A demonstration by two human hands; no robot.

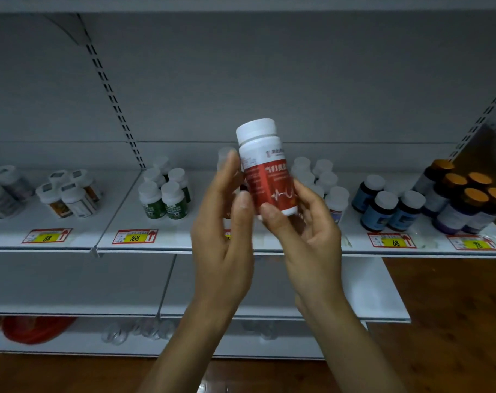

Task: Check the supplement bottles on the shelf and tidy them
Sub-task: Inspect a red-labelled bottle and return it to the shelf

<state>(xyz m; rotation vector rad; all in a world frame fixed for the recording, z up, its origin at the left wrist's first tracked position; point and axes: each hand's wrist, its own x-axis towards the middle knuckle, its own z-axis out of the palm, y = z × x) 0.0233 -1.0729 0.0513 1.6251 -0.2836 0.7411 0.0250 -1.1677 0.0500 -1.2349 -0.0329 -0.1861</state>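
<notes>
Head | red-label bottle (265,168) | left hand (221,231) fingers (230,168) grip its left side | right hand (309,228) fingers grip base

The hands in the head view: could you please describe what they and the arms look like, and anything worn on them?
The left hand and right hand are bare: no gloves, rings or watch show. The nails look short and unpainted. The forearms are uncovered down to the frame's bottom edge, so no sleeve is in view.

The bottle (265,171) between left hand (224,222) and right hand (306,231), before the shelf (122,202); other bottles (161,199) behind.
</notes>
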